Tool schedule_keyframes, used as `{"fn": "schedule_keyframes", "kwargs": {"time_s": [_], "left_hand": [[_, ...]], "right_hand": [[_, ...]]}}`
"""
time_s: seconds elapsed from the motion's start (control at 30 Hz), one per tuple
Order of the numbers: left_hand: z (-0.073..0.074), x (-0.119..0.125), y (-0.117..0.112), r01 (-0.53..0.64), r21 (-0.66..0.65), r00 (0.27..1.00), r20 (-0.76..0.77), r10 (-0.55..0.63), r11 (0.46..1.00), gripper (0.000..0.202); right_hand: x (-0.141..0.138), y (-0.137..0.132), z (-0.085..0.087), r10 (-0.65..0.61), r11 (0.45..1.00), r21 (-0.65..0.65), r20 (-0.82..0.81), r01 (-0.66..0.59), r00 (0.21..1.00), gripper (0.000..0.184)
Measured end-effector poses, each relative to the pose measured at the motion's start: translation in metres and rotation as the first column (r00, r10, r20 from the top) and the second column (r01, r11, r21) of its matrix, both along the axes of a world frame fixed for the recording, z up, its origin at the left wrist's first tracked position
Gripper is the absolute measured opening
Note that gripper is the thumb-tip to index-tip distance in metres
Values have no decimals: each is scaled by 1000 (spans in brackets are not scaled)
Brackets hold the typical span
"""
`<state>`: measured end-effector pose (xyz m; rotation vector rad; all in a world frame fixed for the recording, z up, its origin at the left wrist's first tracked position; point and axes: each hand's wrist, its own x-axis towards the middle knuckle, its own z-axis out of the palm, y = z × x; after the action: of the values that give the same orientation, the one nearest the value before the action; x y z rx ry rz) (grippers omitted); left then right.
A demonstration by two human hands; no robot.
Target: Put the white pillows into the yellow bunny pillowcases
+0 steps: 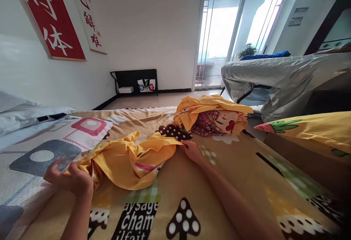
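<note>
A crumpled yellow cloth (117, 163) with a pink and white print lies on the bed in front of me. My left hand (72, 178) is at its left end, some fingers lifted, with a bit of the fabric caught between the others. On the opposite side, my right hand (193, 151) pinches a corner of the cloth, pulling that edge out to the right. The cloth's folds hide whether it is a garment or a cover. Beyond my right hand sits a bunched yellow cloth bundle (214, 105) with a red plaid, printed part showing.
A tan patterned blanket (225, 170) covers the bed. At left lies a white and grey patterned textile (55, 141); at right, a yellow pillow-like item (315, 130). Beyond stand a plastic-covered piece of furniture (274, 72), a low black shelf (131, 76) and a glass door (219, 31).
</note>
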<state>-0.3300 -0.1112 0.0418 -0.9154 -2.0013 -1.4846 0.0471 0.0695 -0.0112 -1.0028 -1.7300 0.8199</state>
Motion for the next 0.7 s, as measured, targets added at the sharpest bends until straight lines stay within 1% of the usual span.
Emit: {"fn": "schedule_keyframes", "kwargs": {"time_s": [0.03,0.07,0.1,0.13,0.17,0.2,0.23,0.3,0.37,0.43,0.47,0.53,0.6,0.63,0.7], "left_hand": [[-2,6,0,-27,54,996,-79,31,998,40],[-4,12,1,-6,48,991,-137,12,999,38],[-6,16,4,54,-30,985,-163,-59,998,38],[-9,18,8,136,-152,975,-152,-159,979,40],[-13,17,12,202,-257,965,-111,-237,945,44],[-18,14,17,247,-342,958,-53,-281,906,47],[-23,9,21,276,-410,955,12,-297,870,50],[-32,-3,26,308,-501,951,153,-268,808,54],[-38,-12,28,338,-538,937,270,-222,772,58],[-39,-14,27,382,-545,918,316,-240,746,62],[-38,-12,27,396,-553,915,310,-260,733,60],[-35,-3,27,414,-584,910,272,-312,699,49],[-32,9,29,435,-599,897,225,-380,673,36],[-31,16,29,446,-593,888,200,-414,670,31],[-27,28,30,444,-566,877,114,-467,695,26]], "right_hand": [[2,2,3,-25,1000,-8,-36,25,999,12],[5,3,7,-48,999,-19,-80,47,996,16],[7,4,13,-67,997,-32,-130,64,989,20],[9,4,19,-85,996,-45,-185,78,979,24],[12,4,25,-105,994,-57,-245,94,964,27],[14,4,31,-130,991,-66,-308,115,942,30],[18,3,37,-161,987,-74,-372,143,914,32],[25,4,46,-244,969,-99,-496,224,834,33],[34,7,50,-336,939,-151,-595,309,730,32],[44,11,49,-416,904,-225,-661,364,624,29],[49,14,47,-449,887,-265,-682,378,577,27],[57,18,44,-500,860,-338,-706,382,501,24],[64,21,41,-534,841,-398,-716,365,449,22],[67,21,41,-544,836,-421,-719,352,432,21],[72,21,44,-549,835,-451,-728,315,412,21]]}}
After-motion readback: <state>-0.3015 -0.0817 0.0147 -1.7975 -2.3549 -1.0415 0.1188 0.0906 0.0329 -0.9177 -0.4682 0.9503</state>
